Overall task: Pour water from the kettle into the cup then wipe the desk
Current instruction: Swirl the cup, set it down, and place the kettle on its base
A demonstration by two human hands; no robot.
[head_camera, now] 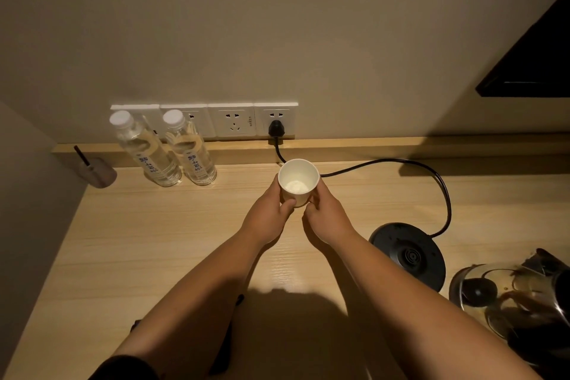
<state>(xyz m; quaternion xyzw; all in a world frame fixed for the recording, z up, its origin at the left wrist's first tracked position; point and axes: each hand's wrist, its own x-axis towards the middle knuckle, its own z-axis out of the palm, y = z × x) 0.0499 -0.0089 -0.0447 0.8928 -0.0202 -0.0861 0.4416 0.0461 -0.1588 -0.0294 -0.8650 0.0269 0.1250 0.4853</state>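
Seen from above, two bare forearms reach across a pale wooden desk (154, 241) toward its back edge. Both hands hold one small white paper cup (298, 182) between them. The left hand (269, 216) wraps the cup's left side with the thumb pressed on its front wall; the right hand (327, 213) closes around the right side. The cup stands upright with its mouth open to the camera, near the middle of the desk's back edge; whether its base touches the desk cannot be told.

A glass kettle (521, 302) sits at the desk's right edge, off its round black base (408, 254), which lies just beside it. A black cord (444, 194) loops from the base to a plug (275, 128) in the rightmost of a row of white wall sockets (231, 120).

At the back left stand two clear water bottles (168, 151) with white caps, side by side. Nearer the back left corner is a small greyish holder (98, 174) with a dark stick in it.
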